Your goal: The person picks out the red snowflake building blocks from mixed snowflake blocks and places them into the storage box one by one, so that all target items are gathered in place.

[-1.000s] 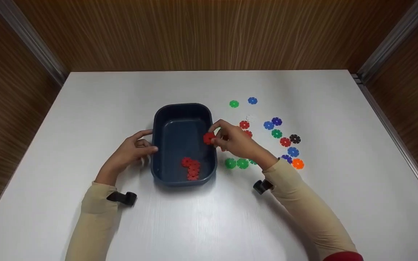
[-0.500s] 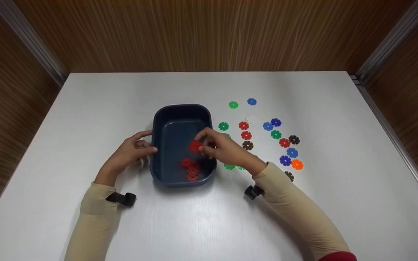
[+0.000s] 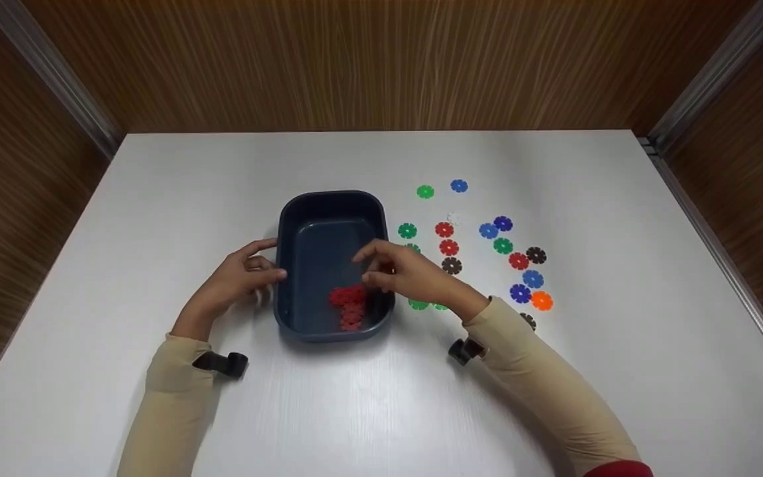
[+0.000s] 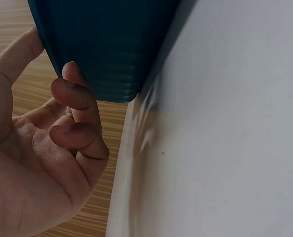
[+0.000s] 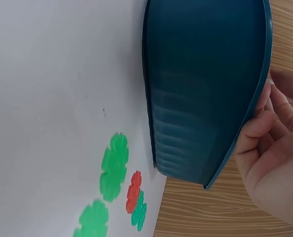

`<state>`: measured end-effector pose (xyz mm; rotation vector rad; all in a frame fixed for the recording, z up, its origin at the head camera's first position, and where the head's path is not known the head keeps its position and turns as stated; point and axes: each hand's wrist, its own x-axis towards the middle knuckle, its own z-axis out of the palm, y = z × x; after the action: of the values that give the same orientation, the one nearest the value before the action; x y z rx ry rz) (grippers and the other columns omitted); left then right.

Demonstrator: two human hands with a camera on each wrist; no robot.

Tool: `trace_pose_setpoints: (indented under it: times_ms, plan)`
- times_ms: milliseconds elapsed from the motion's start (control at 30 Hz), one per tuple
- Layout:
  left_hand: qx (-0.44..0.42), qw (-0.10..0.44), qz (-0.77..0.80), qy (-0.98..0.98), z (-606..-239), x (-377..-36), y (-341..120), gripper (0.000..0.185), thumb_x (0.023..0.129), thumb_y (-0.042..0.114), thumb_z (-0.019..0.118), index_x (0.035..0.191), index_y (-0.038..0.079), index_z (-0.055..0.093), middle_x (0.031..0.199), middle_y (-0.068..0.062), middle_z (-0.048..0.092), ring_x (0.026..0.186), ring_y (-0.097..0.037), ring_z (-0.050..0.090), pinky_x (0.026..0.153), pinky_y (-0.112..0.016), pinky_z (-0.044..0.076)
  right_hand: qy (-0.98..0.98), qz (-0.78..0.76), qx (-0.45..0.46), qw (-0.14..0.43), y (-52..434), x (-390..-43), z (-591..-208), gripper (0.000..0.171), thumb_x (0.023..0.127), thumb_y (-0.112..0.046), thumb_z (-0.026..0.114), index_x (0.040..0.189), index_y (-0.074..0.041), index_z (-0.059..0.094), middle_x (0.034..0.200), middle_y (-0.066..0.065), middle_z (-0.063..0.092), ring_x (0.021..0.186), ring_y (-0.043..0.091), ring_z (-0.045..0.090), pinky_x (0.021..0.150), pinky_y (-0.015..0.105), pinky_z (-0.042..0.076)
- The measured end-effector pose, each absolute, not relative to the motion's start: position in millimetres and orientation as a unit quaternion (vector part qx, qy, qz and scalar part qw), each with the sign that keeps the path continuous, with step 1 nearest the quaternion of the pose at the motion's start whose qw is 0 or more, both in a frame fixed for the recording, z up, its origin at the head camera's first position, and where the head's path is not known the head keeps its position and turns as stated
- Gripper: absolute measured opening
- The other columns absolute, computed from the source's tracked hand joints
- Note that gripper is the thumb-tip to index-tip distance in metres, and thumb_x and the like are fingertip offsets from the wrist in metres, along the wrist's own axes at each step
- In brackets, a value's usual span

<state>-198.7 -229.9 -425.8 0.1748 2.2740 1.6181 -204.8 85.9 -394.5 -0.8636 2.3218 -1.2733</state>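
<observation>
Red flower-shaped plastic discs [image 3: 348, 305] lie heaped at the near end of a dark blue rectangular tub [image 3: 289, 265] that sits a little left of centre on a white table [image 3: 156, 199]. The right hand [image 3: 408, 275] hangs over the tub's right rim, just above and beside the heap, its fingers loosely bent and parted; the head view shows no disc between them, and the right wrist view shows only the palm and curled fingers [image 5: 265, 128] close against the tub's rim, so whether they press on it cannot be told. The left hand [image 3: 239, 281] rests against the tub's left wall, thumb up near the rim and fingers curled at the side; in the left wrist view the fingertips [image 4: 72, 91] touch the ribbed outer wall of the tub [image 4: 106, 44] without wrapping round it. To the right of the tub, loose discs are scattered over the table: two red discs [image 3: 446, 238] one behind the other, a green disc [image 3: 407, 230] just beside the rim, a brown disc [image 3: 451, 265], a green and a blue disc [image 3: 459, 186] farther back, and a cluster of blue, green, red, black and orange discs [image 3: 541, 301] farther right. Green discs [image 5: 114, 165] lie near the tub's near right corner, partly hidden by the right wrist in the head view. Both forearms wear beige sleeves [image 3: 540, 377].
</observation>
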Motion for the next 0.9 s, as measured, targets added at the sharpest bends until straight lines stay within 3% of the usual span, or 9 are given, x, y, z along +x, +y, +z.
trace_pose_setpoints:
  times_ms: [367, 500, 733, 900]
  plan:
    - [0.062, 0.169, 0.579, 0.796, -426.8, -198.7, -229.9, 0.069, 0.089, 0.017, 0.069, 0.148, 0.008, 0.034, 0.080, 0.007, 0.059, 0.064, -0.010, 0.056, 0.059, -0.027, 0.045, 0.842, -0.450, -0.265, 0.133, 108.0, -224.3, -397.7, 0.028, 0.093, -0.011, 0.063, 0.121, -0.005, 0.060, 0.096, 0.012, 0.062, 0.075, 0.018, 0.053, 0.066, 0.022, 0.047]
    - [0.062, 0.168, 0.577, 0.797, -428.2, -199.2, -229.9, 0.069, 0.089, 0.017, 0.069, 0.148, 0.008, 0.035, 0.080, 0.007, 0.059, 0.065, -0.010, 0.056, 0.061, -0.027, 0.045, 0.856, -0.439, -0.230, 0.146, 117.9, -233.7, -404.1, 0.029, 0.093, -0.012, 0.062, 0.122, -0.010, 0.059, 0.097, 0.010, 0.062, 0.079, 0.020, 0.057, 0.067, 0.023, 0.051]
    - [0.066, 0.174, 0.594, 0.782, -427.6, -199.0, -230.5, 0.070, 0.090, 0.016, 0.069, 0.149, 0.007, 0.032, 0.081, 0.006, 0.059, 0.063, -0.011, 0.057, 0.058, -0.027, 0.047, 0.886, -0.370, -0.224, 0.165, 129.1, -243.6, -413.5, 0.031, 0.092, -0.007, 0.059, 0.123, -0.005, 0.059, 0.100, 0.012, 0.065, 0.082, 0.023, 0.060, 0.074, 0.028, 0.053]
    - [0.066, 0.178, 0.596, 0.780, -427.6, -198.6, -230.1, 0.070, 0.090, 0.015, 0.069, 0.149, 0.007, 0.032, 0.081, 0.006, 0.059, 0.064, -0.010, 0.057, 0.058, -0.027, 0.047, 0.906, -0.307, -0.207, 0.206, 131.4, -245.7, -415.8, 0.034, 0.091, -0.007, 0.062, 0.125, -0.008, 0.061, 0.108, 0.011, 0.064, 0.092, 0.023, 0.058, 0.086, 0.037, 0.054]
